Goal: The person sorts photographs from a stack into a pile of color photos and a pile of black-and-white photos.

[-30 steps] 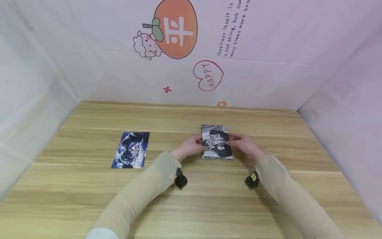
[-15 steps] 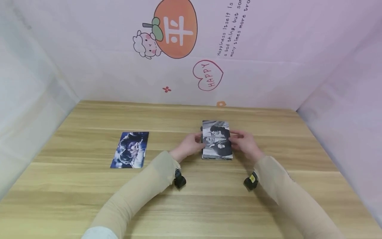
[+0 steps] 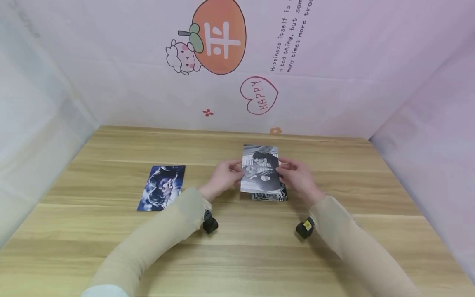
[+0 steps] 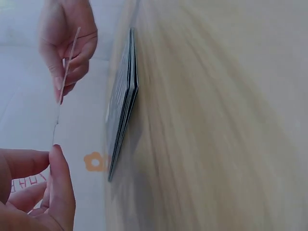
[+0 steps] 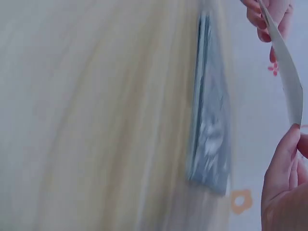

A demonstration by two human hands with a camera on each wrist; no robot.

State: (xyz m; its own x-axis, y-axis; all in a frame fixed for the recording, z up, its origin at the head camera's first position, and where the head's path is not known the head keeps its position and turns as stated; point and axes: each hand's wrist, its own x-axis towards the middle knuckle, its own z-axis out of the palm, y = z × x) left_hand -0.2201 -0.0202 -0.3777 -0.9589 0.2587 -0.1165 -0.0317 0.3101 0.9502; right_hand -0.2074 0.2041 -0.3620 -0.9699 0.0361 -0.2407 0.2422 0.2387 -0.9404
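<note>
Wood tbl [image 3: 245, 264], backdrop [image 3: 130, 90] w/ heart [image 3: 259, 95]

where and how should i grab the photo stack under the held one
Probably grip the photo stack by its left and right edges, left hand from the left, right hand from the right. It lies flat on the table, its layered edges showing thickness in both wrist views, while the held photo above hides much of its top from the head camera.

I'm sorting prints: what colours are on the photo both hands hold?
The held photo is black, white and grey, clearest in the head view.
</note>
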